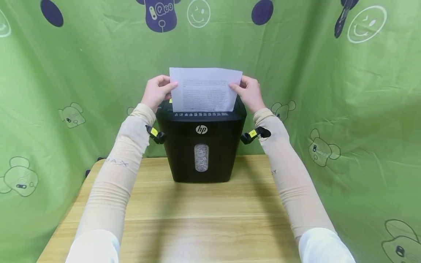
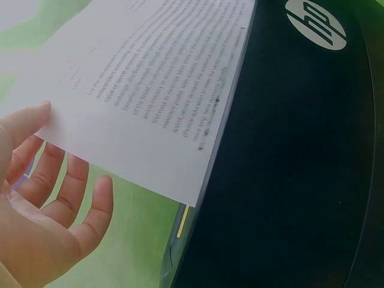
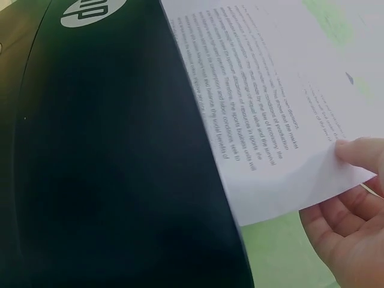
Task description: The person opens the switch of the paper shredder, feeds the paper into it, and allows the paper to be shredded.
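A printed sheet of paper (image 1: 204, 91) stands upright over the top of a black HP paper shredder (image 1: 184, 146). At its left edge my left hand (image 1: 157, 91) pinches the sheet, thumb in front and fingers behind. My right hand (image 1: 250, 92) grips the opposite edge in the same way. In the left wrist view, the left thumb (image 2: 30, 123) presses the paper's face while the other fingers curl loosely behind. The right wrist view has the right thumb (image 3: 360, 153) on the paper near its corner. The sheet's lower edge is hidden behind the shredder's front rim.
The shredder stands on a wooden table (image 1: 204, 215) near its back edge. Paper shreds show through its front window (image 1: 201, 157). Green patterned curtains (image 1: 108, 54) surround the table at the back and sides. Small black wrist cameras (image 1: 251, 135) flank the shredder.
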Motion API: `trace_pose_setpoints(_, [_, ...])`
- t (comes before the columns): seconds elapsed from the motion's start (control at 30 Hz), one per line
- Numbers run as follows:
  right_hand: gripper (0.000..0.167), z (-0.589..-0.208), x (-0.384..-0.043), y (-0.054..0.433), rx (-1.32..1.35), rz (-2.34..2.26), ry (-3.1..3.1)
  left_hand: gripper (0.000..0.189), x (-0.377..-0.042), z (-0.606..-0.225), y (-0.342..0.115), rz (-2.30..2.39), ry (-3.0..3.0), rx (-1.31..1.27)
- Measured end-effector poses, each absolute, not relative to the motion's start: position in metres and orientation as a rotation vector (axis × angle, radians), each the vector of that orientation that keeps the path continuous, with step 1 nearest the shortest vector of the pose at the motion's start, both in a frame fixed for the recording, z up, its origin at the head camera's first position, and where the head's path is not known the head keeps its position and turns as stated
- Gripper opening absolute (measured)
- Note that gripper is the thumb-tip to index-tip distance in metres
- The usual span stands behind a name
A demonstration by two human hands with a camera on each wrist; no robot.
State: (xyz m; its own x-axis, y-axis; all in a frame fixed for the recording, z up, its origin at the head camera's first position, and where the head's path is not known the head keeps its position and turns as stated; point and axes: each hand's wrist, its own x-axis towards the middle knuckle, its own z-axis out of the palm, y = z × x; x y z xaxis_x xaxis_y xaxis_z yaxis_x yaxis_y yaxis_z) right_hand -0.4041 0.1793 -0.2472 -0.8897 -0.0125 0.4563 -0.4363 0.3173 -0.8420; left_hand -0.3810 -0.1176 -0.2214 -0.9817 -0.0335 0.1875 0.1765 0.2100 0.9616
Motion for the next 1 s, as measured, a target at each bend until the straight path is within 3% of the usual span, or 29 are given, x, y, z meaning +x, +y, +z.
trace_pose_setpoints(0.43, [0.019, -0.250, -0.405, 0.180, 0.411, 1.571, -2.202, 0.016, -0.381, -0.226, -0.120, -1.869, -2.294, -0.128])
trace_pose_setpoints(1.0, [0.018, -0.255, -0.406, 0.180, 0.428, 1.529, -2.215, 0.006, -0.381, -0.233, -0.123, -1.878, -2.300, -0.144])
